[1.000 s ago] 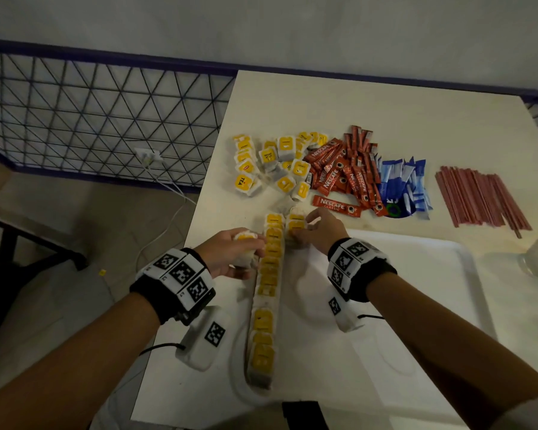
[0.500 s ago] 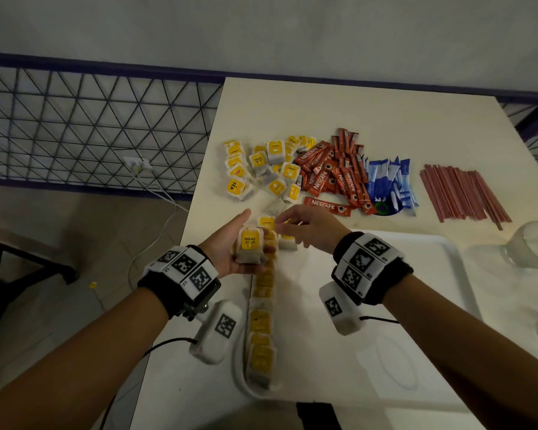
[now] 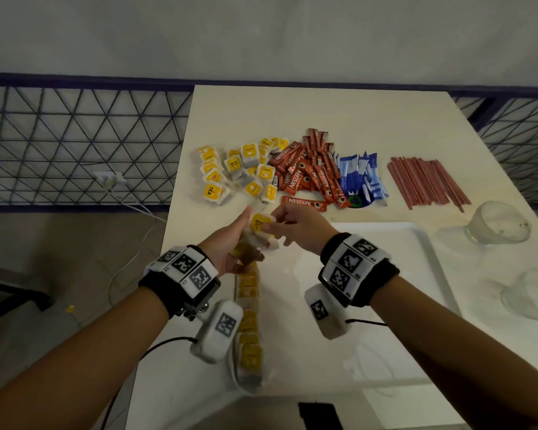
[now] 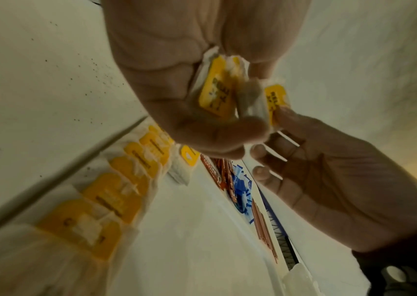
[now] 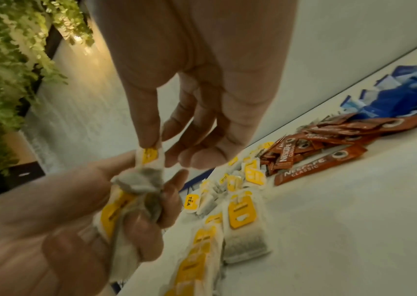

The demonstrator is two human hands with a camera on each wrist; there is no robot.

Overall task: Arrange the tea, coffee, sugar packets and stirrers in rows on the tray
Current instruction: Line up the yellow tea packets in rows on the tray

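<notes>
left hand [image 3: 230, 243]: cupped around a small bunch of tea bags [image 4: 217, 88], basically a stash so they can be dealt out one at a time

right hand [image 3: 295, 231]: fingertips pinching the top bag's [image 3: 260, 223] yellow tag, peeling it off the bunch

tray [image 3: 401, 274]: one tea row [image 3: 249, 305] running 6 to 12 along its left edge, one lone bag [image 5: 242, 236] beside it starting row two

still on the table [image 3: 292, 113], 12 o'clock of the tray: tea pile [image 3: 239, 172], coffee sticks [image 3: 311, 172], blue sugar [image 3: 359, 175], stirrers [image 3: 426, 181]

counts: 4 kinds; too overlapped to count the pieces
</notes>
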